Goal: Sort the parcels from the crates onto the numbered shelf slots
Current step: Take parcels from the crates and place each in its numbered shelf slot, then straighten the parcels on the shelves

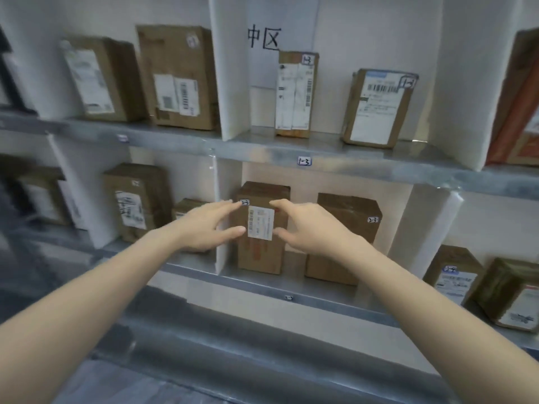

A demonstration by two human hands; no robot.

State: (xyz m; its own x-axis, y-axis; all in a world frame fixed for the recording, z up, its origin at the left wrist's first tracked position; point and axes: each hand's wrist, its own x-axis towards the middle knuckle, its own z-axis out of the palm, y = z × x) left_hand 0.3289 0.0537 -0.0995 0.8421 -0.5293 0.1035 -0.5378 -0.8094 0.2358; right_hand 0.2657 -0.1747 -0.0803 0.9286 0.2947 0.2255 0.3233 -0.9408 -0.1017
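Parcel (259,255) tagged 2-3 stood upright on the lower shelf (262,282), just beside the white divider (220,258), label outward so the tag read. Left hand (204,225) and right hand (309,228) flanked it, fingers (221,205) spread and loosely curved, likely squaring it; contact unclear. Second 2-3 box (347,243) stood near.

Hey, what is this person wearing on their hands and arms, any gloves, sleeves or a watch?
The left hand and right hand are bare, with no gloves. The forearms are uncovered right to the picture's edge, so no sleeve shows. No watch, bracelet or ring is visible.
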